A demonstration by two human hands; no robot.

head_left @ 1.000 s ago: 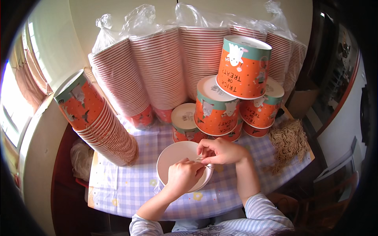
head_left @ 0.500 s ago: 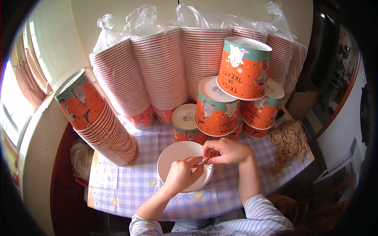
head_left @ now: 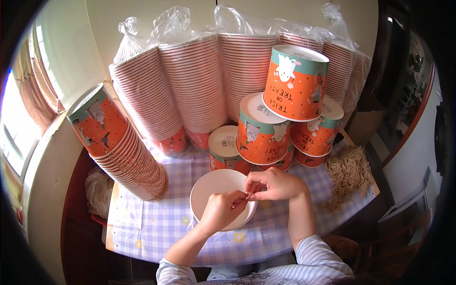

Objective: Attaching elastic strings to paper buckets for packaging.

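Looks like your right hand (head_left: 275, 184) has edged a bit to the right over the bucket (head_left: 204, 187) since a second ago, your left hand (head_left: 221, 209) has brought its fingertips along, and less of the string (head_left: 248, 195) pokes out now. Both hands are pinched narrow, thumb against fingers, tips pretty much meeting on that string. It's up over the right side of the bucket, so thin you can barely see it, and I can't tell how it runs between your fingers.

Your bucket sits open side up on the checked cloth (head_left: 164, 237), white inside. Just behind it and off to its right you've got the orange tubs (head_left: 297, 88), upside down and piled up, one perched on top. Well right of the bucket there's your heap of yarn (head_left: 348, 173), tan and tangled. Left of the bucket stands your tall stack (head_left: 100, 124), with thin brown strands (head_left: 124, 165) across its lower part. Farthest behind the bucket, you've got the bagged stacks (head_left: 194, 85) in clear plastic.
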